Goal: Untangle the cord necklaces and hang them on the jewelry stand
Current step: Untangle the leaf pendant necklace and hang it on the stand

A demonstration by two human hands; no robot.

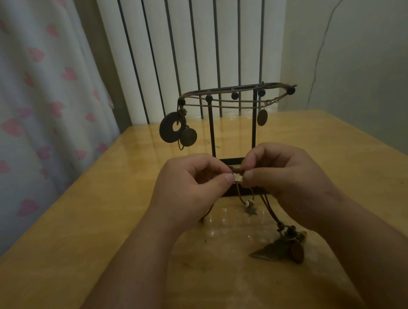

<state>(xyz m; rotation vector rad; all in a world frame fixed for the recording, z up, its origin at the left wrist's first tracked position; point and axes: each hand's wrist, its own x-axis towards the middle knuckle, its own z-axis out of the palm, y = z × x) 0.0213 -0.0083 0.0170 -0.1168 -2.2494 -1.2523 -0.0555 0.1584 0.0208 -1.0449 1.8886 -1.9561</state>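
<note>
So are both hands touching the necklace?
Touching. The head view shows the left hand and the right hand each pinching the same bit of the necklace, thumbs almost meeting.

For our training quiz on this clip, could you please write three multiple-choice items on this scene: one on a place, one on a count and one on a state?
1. Where on the jewelry stand does the ring pendant hang?
A) left end B) right end C) middle
2. How many round knobs line its top bar?
A) three B) five C) eight
3. What are the left hand and right hand doing?
A) lying flat B) both pinching the cord C) lifting the stand

Answers:
1 A, it dangles below the leftmost knob.
2 B, five dark balls show along the bar.
3 B, thumbs and fingertips of both hands meet on the cord.
</note>
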